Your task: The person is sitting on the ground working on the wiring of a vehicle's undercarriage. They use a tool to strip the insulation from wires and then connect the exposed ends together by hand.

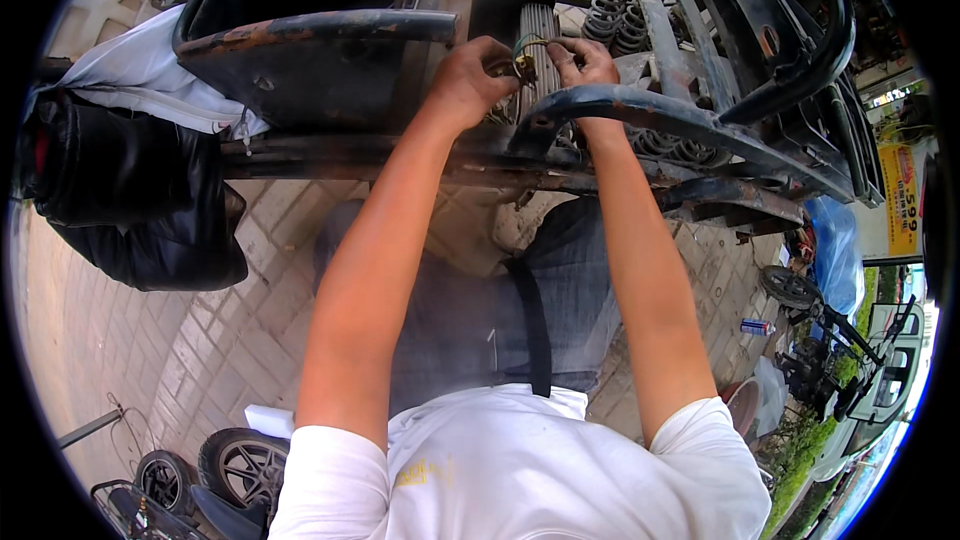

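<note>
Both my arms reach forward into a black metal vehicle frame (690, 120). Between my hands is a small bundle of thin wires (523, 48), greenish and yellow, with a small yellowish connector on it. My left hand (468, 85) has its thumb and fingers closed on the connector end. Opposite it, my right hand (587, 64) pinches the wire ends between thumb and fingers. Just behind and below the wires lies a finned grey metal unit (540, 22), set inside the frame. The exact shape of the connector is too small to make out.
Coil springs (622, 20) stand right of my hands. A curved tube (600, 98) crosses close to my right wrist. A black seat (130, 180) lies at left. Wheels (245, 465) rest lower left; a spray can (757, 327) lies on the paving at right.
</note>
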Tool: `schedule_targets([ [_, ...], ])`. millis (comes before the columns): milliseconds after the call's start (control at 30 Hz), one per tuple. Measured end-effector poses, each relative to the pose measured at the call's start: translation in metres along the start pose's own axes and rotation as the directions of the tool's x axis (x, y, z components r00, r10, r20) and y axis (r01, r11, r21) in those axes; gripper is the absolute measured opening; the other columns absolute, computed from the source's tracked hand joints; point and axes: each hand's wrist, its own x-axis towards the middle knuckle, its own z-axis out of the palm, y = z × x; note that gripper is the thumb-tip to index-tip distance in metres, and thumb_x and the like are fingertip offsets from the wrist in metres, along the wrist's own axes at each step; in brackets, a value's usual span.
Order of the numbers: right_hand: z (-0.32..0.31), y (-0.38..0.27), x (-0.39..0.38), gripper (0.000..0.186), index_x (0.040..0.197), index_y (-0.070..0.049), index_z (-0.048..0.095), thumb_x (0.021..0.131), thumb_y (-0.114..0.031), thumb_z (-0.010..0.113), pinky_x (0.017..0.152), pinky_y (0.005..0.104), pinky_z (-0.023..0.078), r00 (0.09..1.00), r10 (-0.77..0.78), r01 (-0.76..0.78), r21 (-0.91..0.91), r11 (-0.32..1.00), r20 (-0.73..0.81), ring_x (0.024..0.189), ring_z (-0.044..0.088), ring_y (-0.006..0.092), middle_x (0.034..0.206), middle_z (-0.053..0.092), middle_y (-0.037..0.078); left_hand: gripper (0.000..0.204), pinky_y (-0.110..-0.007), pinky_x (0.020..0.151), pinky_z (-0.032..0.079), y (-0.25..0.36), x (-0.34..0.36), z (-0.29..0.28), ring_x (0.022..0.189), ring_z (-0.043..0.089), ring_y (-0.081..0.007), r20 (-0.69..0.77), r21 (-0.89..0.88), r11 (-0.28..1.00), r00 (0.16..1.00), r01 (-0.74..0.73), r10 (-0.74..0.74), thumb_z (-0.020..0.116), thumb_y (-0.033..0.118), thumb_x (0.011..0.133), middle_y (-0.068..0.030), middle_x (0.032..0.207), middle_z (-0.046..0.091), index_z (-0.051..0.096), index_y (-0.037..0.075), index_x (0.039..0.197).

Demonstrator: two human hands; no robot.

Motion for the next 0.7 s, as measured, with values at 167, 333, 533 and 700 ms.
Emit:
schedule_targets([
  [167,-0.007,-0.021,0.001,0.031,0.092,0.000,0.070,0.082,-0.029,0.070,0.074,0.0345,0.050,0.887,0.420,-0.448,0.139,0.883,0.191,0.079,0.067,0.0239,0.084,0.070,0.015,0.044,-0.030,0.086,0.048,-0.006,0.001,0.000,0.095,0.061,-0.0178,0.012,-0.074,0.996,0.999,-0.048,0.049,0.073,0.008,0.073,-0.0112,0.105,0.065,0.057,-0.001,0.113],
  [333,0.002,-0.036,0.022,0.028,0.091,0.000,0.070,0.080,-0.026,0.070,0.074,0.0344,0.051,0.834,0.493,-0.536,0.153,0.830,0.247,0.078,0.068,0.0230,0.082,0.070,0.015,0.052,-0.030,0.088,0.048,0.000,0.003,0.000,0.100,0.060,-0.0180,0.029,0.024,1.000,0.999,-0.020,0.020,0.073,0.006,0.072,-0.0118,0.109,0.064,0.054,-0.002,0.120],
  [533,0.022,-0.033,0.030,0.027,0.087,-0.003,0.070,0.079,-0.029,0.071,0.077,0.0373,0.051,0.853,0.471,-0.498,0.078,0.864,0.224,0.082,0.068,0.0284,0.085,0.070,0.016,0.048,-0.030,0.087,0.048,-0.004,0.005,0.005,0.101,0.060,-0.0186,-0.002,-0.025,1.000,1.000,-0.014,0.014,0.072,0.005,0.072,-0.0121,0.108,0.063,0.054,-0.002,0.116],
  [700,0.013,-0.031,0.030,0.036,0.089,-0.003,0.070,0.078,-0.037,0.071,0.079,0.0371,0.050,0.861,0.440,-0.427,-0.108,0.898,0.255,0.087,0.067,0.0297,0.087,0.069,0.015,0.041,-0.030,0.084,0.048,0.000,0.001,0.003,0.097,0.061,-0.0182,0.010,-0.095,0.995,1.000,-0.009,0.010,0.073,0.005,0.071,-0.0115,0.103,0.064,0.056,-0.002,0.108],
])
